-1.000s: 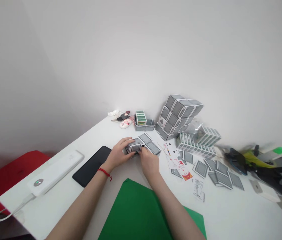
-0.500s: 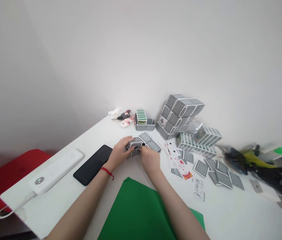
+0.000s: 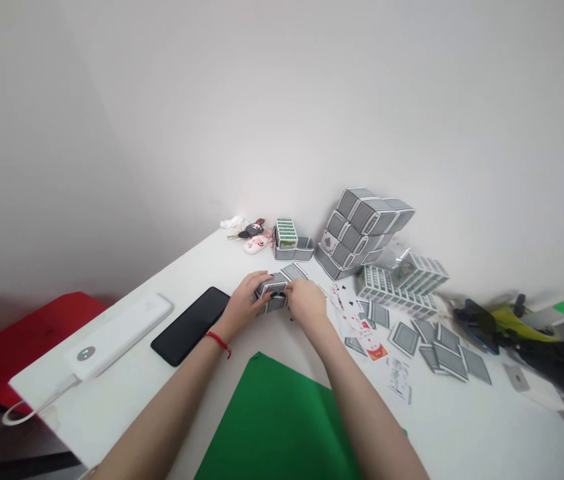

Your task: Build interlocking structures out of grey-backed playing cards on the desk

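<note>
A small block of folded grey-backed playing cards [image 3: 275, 287] stands on the white table between my hands. My left hand [image 3: 241, 305] is closed around its left side, thumb at the front and fingers over the back. At the block's right end, my right hand [image 3: 309, 304] has its fingers curled and pressed together against the folded cards; the fingertips are partly hidden. Another folded card piece [image 3: 294, 270] shows just behind the right fingers. Beyond stands a tall stack of folded card blocks [image 3: 362, 230].
Loose playing cards [image 3: 445, 350] lie to the right, near green-striped card boxes [image 3: 395, 290]. A low card tray [image 3: 296, 252] with another green-striped box [image 3: 286, 232] sits behind. A black phone [image 3: 189, 327] and white power strip [image 3: 122, 337] lie left. A green sheet [image 3: 277, 427] is in front.
My right hand has shifted slightly to the right and turned over the block's right end, covering more of it. My left hand keeps its grip. The whole view has moved a little.
</note>
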Demonstrator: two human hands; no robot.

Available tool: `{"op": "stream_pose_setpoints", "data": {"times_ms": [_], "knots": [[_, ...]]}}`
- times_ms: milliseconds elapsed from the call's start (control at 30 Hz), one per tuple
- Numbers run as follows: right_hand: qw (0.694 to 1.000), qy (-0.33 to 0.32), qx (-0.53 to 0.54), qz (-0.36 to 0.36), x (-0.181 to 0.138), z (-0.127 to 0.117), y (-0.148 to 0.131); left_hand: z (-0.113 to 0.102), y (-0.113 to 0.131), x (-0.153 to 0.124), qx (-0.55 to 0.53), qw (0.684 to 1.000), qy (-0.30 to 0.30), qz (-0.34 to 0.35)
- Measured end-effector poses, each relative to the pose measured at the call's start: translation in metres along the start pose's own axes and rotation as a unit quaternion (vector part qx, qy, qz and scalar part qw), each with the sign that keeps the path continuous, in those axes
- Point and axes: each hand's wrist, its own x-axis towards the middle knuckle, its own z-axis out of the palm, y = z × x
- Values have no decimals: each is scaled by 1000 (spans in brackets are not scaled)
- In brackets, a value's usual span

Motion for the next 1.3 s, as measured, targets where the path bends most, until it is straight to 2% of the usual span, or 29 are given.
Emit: {"op": "stream_pose_setpoints", "data": {"times_ms": [367, 667, 733, 900, 1000, 1067, 1233, 1300], "knots": [[999, -18, -28, -30, 6, -8, 2, 1, -3, -1, -15, 1000, -20, -4], [999, 9, -23, -40, 2, -5, 5, -4, -3, -5, -43, 997, -63, 20], [999, 13, -8, -38, 2, -6, 6, -4, -4, -6, -43, 997, -63, 16], [996, -37, 72, -23, 4, -10, 7, -3, -5, -7, -43, 997, -65, 13], [998, -13, 63, -23, 9, -12, 8, -3, -7, -8, -54, 996, -68, 19], [997, -2, 58, -41, 14, -12, 11, -3, -7, -8, -64, 996, -66, 21], [982, 18, 79, -172, 26, -5, 27, -2, -6, -8, -79, 994, -68, 20], [974, 42, 103, -199, 28, 0, 34, -1, -6, -8, -83, 994, -73, 19]]}}
